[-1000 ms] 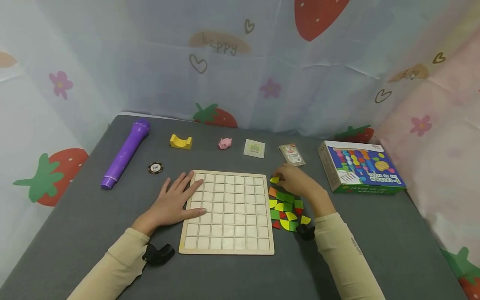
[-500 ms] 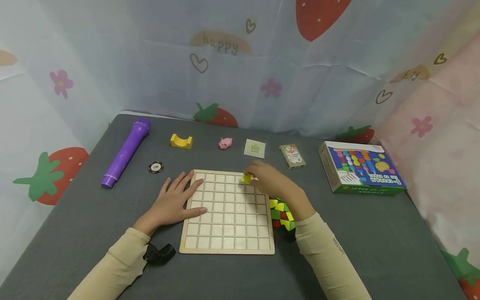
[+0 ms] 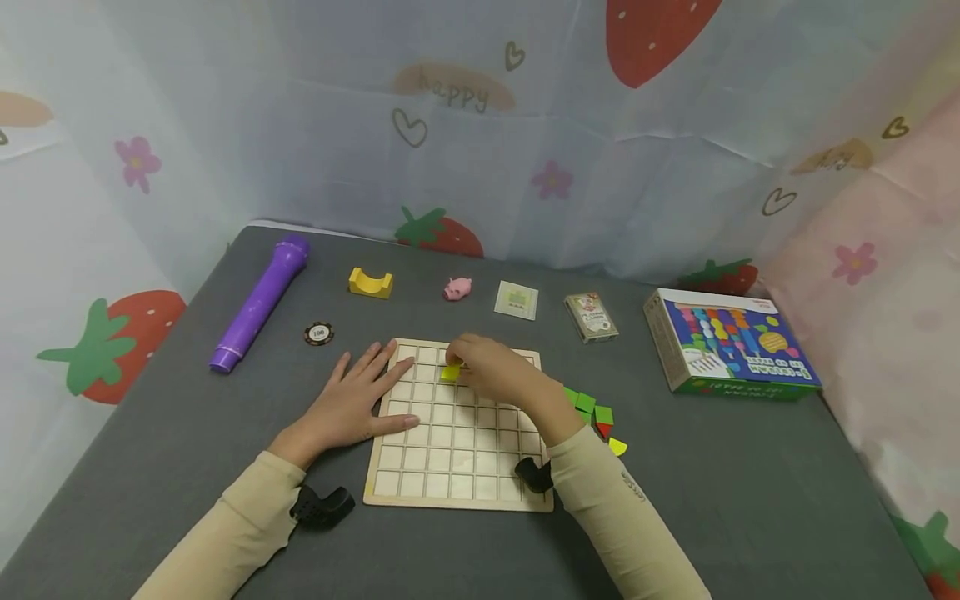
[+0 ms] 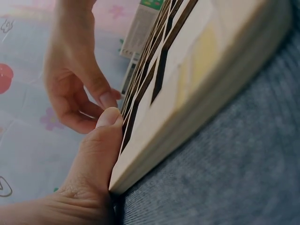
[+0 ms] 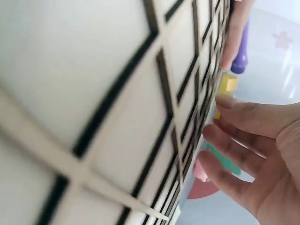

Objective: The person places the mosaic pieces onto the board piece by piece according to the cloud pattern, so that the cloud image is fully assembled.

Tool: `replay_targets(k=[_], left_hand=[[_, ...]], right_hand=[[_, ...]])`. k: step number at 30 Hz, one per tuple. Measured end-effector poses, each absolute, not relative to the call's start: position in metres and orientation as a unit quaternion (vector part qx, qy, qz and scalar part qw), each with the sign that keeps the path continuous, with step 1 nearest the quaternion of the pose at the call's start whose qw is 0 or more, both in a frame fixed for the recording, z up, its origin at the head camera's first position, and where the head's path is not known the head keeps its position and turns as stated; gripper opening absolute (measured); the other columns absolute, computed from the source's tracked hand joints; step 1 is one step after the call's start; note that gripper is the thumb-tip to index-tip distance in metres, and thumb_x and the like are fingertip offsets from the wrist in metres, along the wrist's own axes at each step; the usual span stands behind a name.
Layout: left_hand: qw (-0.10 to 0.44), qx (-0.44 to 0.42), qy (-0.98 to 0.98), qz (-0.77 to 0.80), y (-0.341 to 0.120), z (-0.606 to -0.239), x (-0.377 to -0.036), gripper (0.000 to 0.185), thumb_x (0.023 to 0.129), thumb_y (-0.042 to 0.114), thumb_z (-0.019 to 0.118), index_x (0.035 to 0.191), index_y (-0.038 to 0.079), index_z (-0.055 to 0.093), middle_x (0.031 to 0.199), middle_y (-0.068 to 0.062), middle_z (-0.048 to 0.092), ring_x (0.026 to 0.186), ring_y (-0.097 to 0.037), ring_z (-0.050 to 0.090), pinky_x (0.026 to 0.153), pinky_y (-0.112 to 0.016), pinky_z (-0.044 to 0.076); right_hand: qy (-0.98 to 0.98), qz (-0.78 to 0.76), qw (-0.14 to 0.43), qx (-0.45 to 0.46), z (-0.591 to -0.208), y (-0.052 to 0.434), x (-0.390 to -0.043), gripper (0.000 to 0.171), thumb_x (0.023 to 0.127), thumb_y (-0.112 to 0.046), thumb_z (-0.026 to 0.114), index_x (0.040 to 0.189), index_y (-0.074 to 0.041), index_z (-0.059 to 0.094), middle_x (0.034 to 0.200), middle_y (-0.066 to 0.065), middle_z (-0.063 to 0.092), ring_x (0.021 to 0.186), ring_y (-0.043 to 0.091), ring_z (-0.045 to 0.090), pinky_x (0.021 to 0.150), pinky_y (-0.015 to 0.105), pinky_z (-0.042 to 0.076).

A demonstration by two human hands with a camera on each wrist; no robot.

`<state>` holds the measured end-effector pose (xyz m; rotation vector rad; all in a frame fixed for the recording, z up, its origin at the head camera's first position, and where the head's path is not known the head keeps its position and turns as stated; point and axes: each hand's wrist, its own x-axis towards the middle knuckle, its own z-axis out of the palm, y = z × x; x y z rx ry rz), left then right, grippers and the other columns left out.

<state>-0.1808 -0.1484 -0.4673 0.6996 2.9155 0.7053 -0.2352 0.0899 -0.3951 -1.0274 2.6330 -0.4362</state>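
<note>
A small yellow piece (image 3: 450, 372) is over the upper part of the wooden grid board (image 3: 459, 502), left of its middle; whether it touches the board I cannot tell. The right hand (image 3: 497, 371) reaches across and pinches it, thumb and fingertips drawn close together. The left hand (image 3: 348, 410) rests on the board's left edge, fingers straight and spread, holding nothing between them. Beside the board's right edge, partly hidden by the right arm, lie green pieces (image 3: 585, 402), with a red piece (image 3: 603, 430) and another yellow piece (image 3: 617, 447) nearby. Beyond the board sit a poker chip (image 3: 318, 333), a pink pig (image 3: 457, 288) and a card box (image 3: 591, 317).
</note>
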Motion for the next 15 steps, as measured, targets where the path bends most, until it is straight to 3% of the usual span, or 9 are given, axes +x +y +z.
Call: replay_targets(k=[5, 15], left_hand=[[0.026, 0.230, 0.949, 0.213, -0.1468, -0.4720, -0.1824, 0.087, 0.085, 0.066, 0.056, 0.153, 0.021, 0.026, 0.161, -0.011, 0.010, 0.147, -0.034, 0.008, 0.113, -0.063, 0.001], [0.011, 0.226, 0.951, 0.209, -0.1495, -0.4770, -0.1818, 0.085, 0.085, 0.065, 0.056, 0.153, 0.023, 0.027, 0.161, -0.010, 0.011, 0.147, -0.033, 0.010, 0.113, -0.062, 0.002]], right_hand=[[0.911, -0.144, 0.130, -0.364, -0.4000, 0.0890, -0.2357, 0.017, 0.095, -0.009, 0.060, 0.111, -0.007, 0.063, 0.107, 0.003, 0.059, 0.093, 0.015, 0.058, 0.085, 0.030, 0.049], [0.909, -0.128, 0.142, -0.370, -0.4012, 0.0863, -0.2369, 0.025, 0.095, -0.009, 0.060, 0.119, -0.009, 0.064, 0.113, 0.004, 0.059, 0.103, 0.016, 0.058, 0.091, 0.030, 0.049]])
